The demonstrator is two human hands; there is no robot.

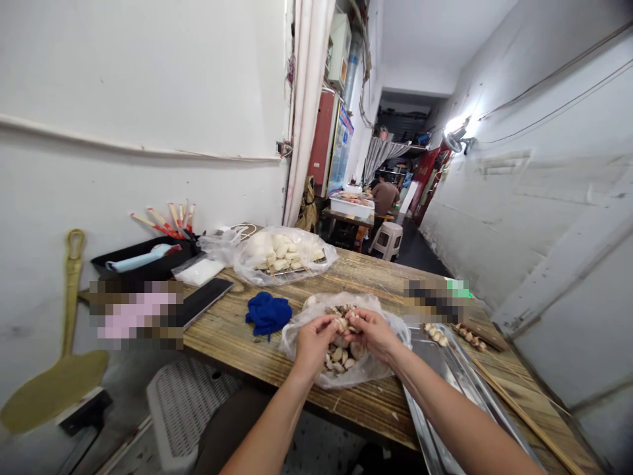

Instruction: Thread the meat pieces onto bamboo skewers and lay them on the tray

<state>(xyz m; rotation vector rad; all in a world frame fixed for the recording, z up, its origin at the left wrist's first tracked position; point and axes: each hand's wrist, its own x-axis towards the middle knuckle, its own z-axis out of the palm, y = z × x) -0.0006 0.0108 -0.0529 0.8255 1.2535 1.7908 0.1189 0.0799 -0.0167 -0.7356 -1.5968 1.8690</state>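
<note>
Grip: left hand [315,336] and right hand [372,330] both pinch pale pieces [346,323].
Pose: forearms converge above the plastic bag [297,333].
Bag: on worktop [237,323], right of blue cloth [268,313].

A striped brown wood grain is seen on the table [346,402], with a deep blue cloth [268,313] on it. Pale beige and tan pieces [342,356] are seen through a clear, whitish bag [390,330]; creamy white chunks [284,251] are seen in the second bag [247,264]. The tray [445,369] is shiny silver. Red-and-cream chopsticks [163,221] are stuck in a black bin [148,264]. A mustard yellow paddle [59,382] is set against the off-white wall [148,99]. A bit of green [459,288] is spotted at the far edge.
</note>
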